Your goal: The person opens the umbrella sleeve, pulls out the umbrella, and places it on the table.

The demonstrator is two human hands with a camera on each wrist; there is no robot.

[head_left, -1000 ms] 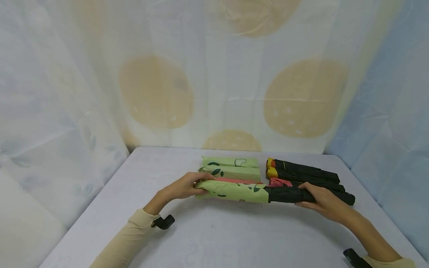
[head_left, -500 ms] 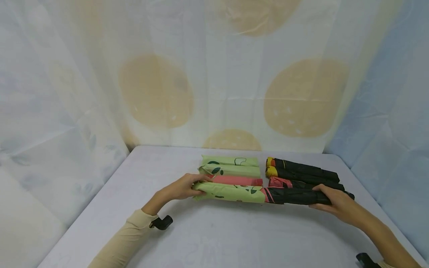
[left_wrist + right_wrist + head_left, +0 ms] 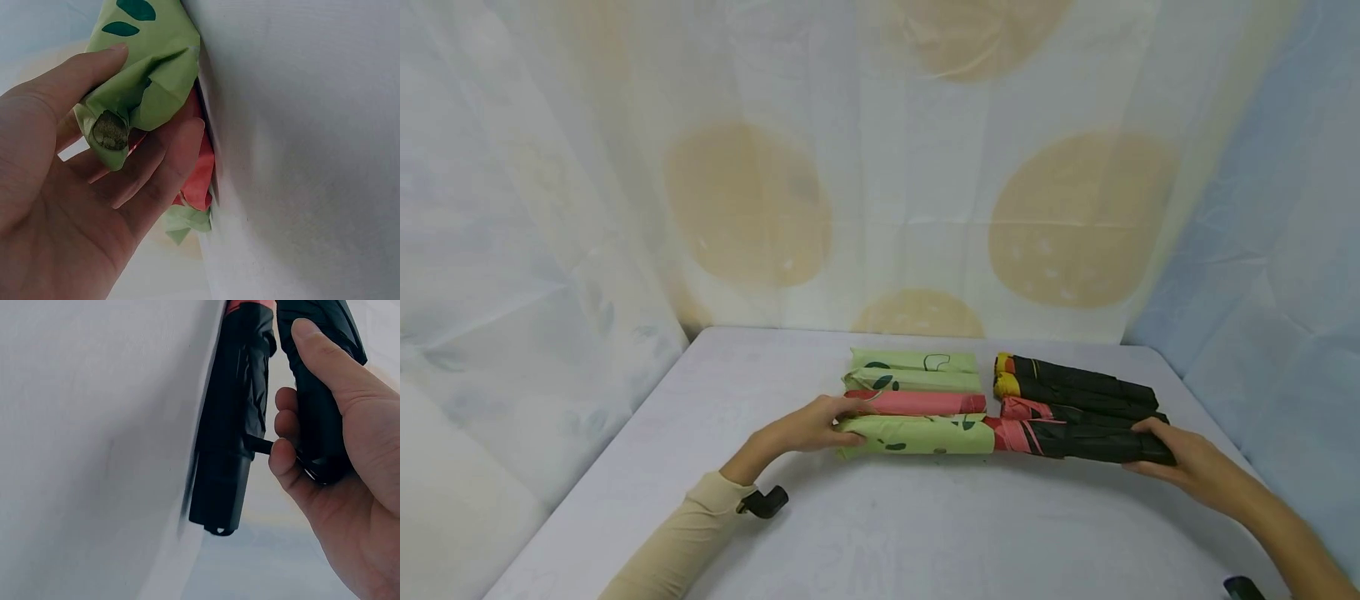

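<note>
The left hand (image 3: 808,427) is holding the closed end of a green sleeve (image 3: 917,435), with thumb and fingers curled loosely round the sleeve's tip. The right hand (image 3: 1198,468) is gripping the black handle end of a folded umbrella (image 3: 1086,442), fingers wrapped round it and thumb lying along its top; the right wrist view is showing a second black umbrella (image 3: 228,425) just beside the gripped one, untouched.

Status of the work, judged from how the parts are lying: the umbrella is sitting partly inside the sleeve and partly outside it. A red band and the black folded canopy are showing between the sleeve's open mouth and the right hand's grip. The two parts are not yet fully together or fully apart.

Orientation: sleeve and umbrella are sharing one long axis, running straight from one grip to the other, level on the table (image 3: 925,533). The handle is pointing toward the right hand's palm; the sleeve's closed tip is pointing into the left palm.

Beyond the grips, on the far side, further sleeves (image 3: 913,372) and umbrellas (image 3: 1075,385) are lying in rows parallel to that axis.
</note>
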